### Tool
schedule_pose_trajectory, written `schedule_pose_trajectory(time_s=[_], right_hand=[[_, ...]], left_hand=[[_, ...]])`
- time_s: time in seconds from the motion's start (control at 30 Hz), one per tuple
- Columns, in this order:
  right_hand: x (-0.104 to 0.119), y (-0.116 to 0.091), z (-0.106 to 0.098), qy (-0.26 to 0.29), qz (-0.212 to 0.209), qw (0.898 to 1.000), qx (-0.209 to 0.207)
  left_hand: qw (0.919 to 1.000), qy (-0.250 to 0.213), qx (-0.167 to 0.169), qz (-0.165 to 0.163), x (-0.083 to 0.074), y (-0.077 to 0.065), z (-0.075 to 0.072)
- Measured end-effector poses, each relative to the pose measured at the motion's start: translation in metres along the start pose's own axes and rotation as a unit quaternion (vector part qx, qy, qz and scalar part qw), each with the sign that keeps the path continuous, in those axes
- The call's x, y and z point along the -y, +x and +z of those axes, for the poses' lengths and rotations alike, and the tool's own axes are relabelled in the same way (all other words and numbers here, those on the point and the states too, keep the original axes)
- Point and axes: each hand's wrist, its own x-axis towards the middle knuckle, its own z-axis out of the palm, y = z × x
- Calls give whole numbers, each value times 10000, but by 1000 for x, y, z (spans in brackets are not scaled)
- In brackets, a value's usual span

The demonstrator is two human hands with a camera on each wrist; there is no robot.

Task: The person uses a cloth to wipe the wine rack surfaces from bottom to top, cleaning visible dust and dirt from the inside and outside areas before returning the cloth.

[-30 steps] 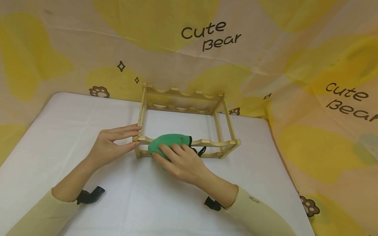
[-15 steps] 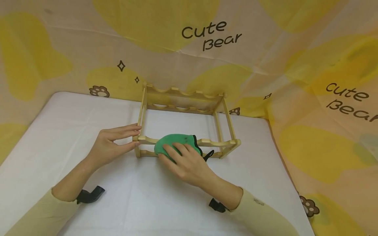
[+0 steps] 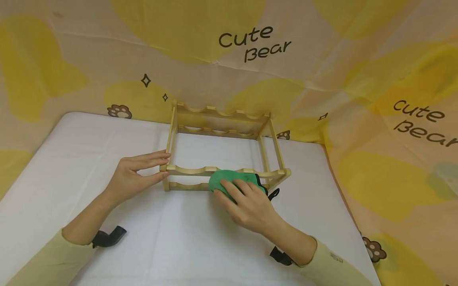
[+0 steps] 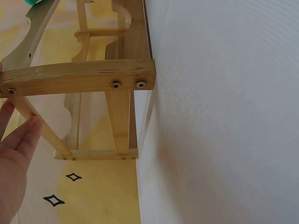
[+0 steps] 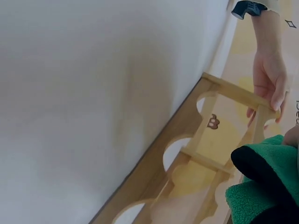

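Observation:
A pale wooden wine rack with scalloped rails stands on the table. My left hand holds its near left corner, thumb at the front and fingers along the side bar; the left wrist view shows those fingertips against the wooden frame. In my right hand is a green cleaning cloth with black edging and a black hanging loop. It lies over the right half of the front upper rail, under my fingers. Close up in the right wrist view, the cloth looks fluffy and folded; most of that hand is out of frame.
White cloth covers the table. A yellow printed curtain hangs close behind the rack and along the right side. Both wrists wear black straps, with dark pieces jutting out below the sleeves.
My right hand and the green cloth have slid right along the front rail, uncovering its left and middle scallops. The left hand and the rack have stayed in place.

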Motion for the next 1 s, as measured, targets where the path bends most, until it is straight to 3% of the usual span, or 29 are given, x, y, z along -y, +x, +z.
schedule_pose_trajectory(time_s=[0.33, 0.6, 0.83, 1.0], right_hand=[[-17, -30, -13, 114, 354, 9985, 390], [-25, -45, -24, 55, 415, 9980, 477], [-28, -54, -35, 42, 456, 9982, 398], [-32, -64, -44, 27, 527, 9968, 595]], left_hand=[[9998, 111, -48, 178, 4, -2, -1], [9999, 66, -51, 69, 3, -1, 2], [9991, 307, -249, 178, -2, -1, 6], [9975, 360, -451, 418, -4, -2, 9]])
